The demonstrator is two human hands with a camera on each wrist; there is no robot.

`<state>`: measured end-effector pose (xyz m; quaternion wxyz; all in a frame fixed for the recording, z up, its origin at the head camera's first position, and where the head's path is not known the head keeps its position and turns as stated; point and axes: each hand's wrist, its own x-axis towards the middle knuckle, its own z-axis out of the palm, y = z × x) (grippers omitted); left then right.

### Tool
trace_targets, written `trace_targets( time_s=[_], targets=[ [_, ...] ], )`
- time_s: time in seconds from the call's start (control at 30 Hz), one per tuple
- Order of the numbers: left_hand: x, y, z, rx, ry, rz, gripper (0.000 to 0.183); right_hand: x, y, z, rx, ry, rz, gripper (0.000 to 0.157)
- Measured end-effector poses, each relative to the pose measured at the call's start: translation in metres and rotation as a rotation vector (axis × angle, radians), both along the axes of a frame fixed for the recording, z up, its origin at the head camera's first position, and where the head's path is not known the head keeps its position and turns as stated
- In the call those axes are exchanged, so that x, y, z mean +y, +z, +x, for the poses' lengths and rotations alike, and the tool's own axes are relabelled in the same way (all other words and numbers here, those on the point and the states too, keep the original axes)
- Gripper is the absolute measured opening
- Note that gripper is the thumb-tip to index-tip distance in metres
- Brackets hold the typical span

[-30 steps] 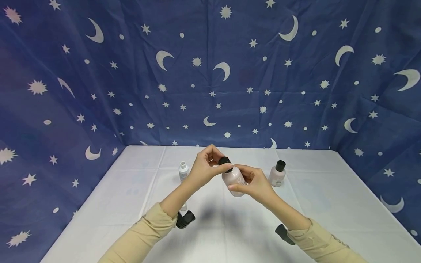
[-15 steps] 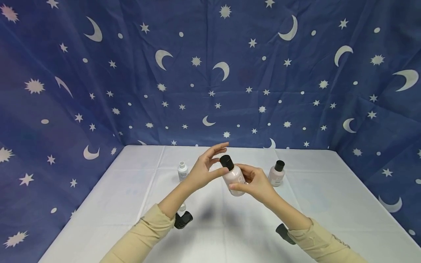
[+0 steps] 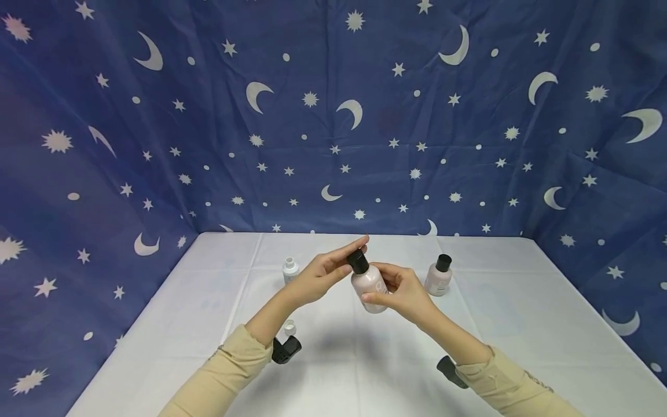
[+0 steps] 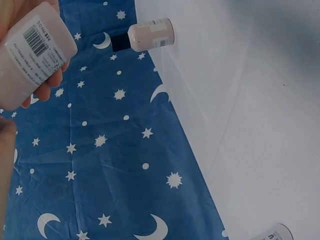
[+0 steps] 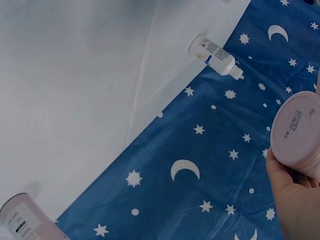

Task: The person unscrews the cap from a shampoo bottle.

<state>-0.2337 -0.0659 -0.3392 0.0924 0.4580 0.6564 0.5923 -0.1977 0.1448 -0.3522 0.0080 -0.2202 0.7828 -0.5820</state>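
Observation:
My right hand (image 3: 409,295) grips a pale pink bottle (image 3: 369,289) round its body, thumb in front, and holds it tilted above the table. Its black cap (image 3: 358,262) points up and left. My left hand (image 3: 315,282) is at that cap, fingers stretched out along its far side and the thumb close to its near side. The left wrist view shows the barcode label (image 4: 36,42) on the back of the bottle. Printed characters mark the bottle's base (image 5: 295,125) in the right wrist view, where the left hand is out of sight.
A second pink bottle (image 3: 439,281) with a black cap stands at the right. Behind my left forearm stands an uncapped white bottle (image 3: 290,268), and a small white cap (image 3: 289,328) lies nearer. A star-patterned blue cloth (image 3: 333,116) hangs behind the white table (image 3: 500,324).
My left fingers have loosened from the black cap, lifted and spread, then come down straight beside it again. The right hand holds the bottle in nearly the same place throughout.

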Motion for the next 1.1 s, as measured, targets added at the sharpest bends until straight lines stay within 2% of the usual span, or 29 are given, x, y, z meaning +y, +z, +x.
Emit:
trace_targets(
  time_s=[0.1, 0.2, 0.33, 0.43, 0.6, 0.87, 1.0, 1.1],
  targets=[
    [0.002, 0.000, 0.000, -0.009, 0.004, 0.049, 0.056, -0.001, 0.000, 0.000, 0.001, 0.000, 0.003, 0.057],
    [0.003, 0.000, 0.000, -0.050, 0.053, 0.085, 0.054, -0.001, 0.000, 0.000, 0.002, -0.003, -0.004, 0.056],
    [0.004, 0.000, 0.002, -0.097, 0.191, 0.105, 0.052, -0.001, 0.000, 0.001, 0.006, -0.012, 0.015, 0.056],
    [0.005, 0.001, 0.004, -0.088, 0.288, 0.098, 0.050, -0.001, 0.000, 0.001, -0.007, -0.025, 0.044, 0.056],
    [0.006, 0.001, 0.005, -0.043, 0.365, 0.063, 0.046, -0.003, 0.000, 0.002, -0.011, -0.024, 0.070, 0.057],
    [0.011, 0.002, 0.005, -0.009, 0.371, 0.036, 0.036, -0.002, 0.000, 0.003, 0.014, -0.021, 0.076, 0.057],
    [0.009, 0.001, 0.004, 0.007, 0.347, 0.041, 0.048, -0.001, 0.000, 0.004, 0.003, -0.020, 0.071, 0.057],
    [0.006, -0.001, 0.003, 0.011, 0.288, 0.049, 0.058, 0.000, 0.000, 0.004, -0.002, -0.009, 0.068, 0.058]
  ],
)
